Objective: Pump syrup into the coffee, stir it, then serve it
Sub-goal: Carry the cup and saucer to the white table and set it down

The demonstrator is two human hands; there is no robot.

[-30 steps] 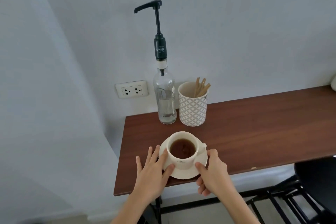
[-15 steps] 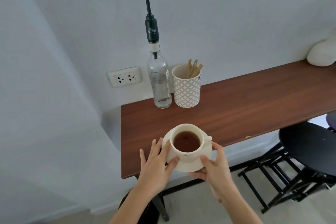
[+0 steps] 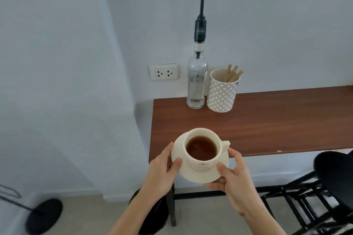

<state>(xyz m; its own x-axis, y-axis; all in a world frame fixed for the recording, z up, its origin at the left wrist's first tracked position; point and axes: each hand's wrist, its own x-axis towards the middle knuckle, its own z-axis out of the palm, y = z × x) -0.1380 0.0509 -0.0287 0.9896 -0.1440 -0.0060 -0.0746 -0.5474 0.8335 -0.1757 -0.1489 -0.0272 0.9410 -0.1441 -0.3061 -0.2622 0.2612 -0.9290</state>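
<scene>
A cream cup [image 3: 202, 162] full of dark coffee stands on a cream saucer [image 3: 179, 145]. The saucer is lifted off the wooden table [image 3: 267, 126] and hangs over the table's near left corner. My left hand [image 3: 162, 171] grips the saucer's left rim, thumb on top. My right hand [image 3: 235, 175] holds its right rim from below, thumb on the rim. The cup's handle points right. At the back of the table stands the clear syrup bottle [image 3: 196, 84] with a tall black pump [image 3: 200, 9].
A patterned white holder [image 3: 221, 95] with wooden stir sticks stands right of the bottle. A wall socket [image 3: 164, 72] is left of it. A black stool [image 3: 336, 173] is at the right, a black round base [image 3: 44, 215] on the floor at lower left.
Both hands have lifted the saucer with the cup off the table and drawn it toward me, past the table's front edge. The view has pulled back and shifted left.
</scene>
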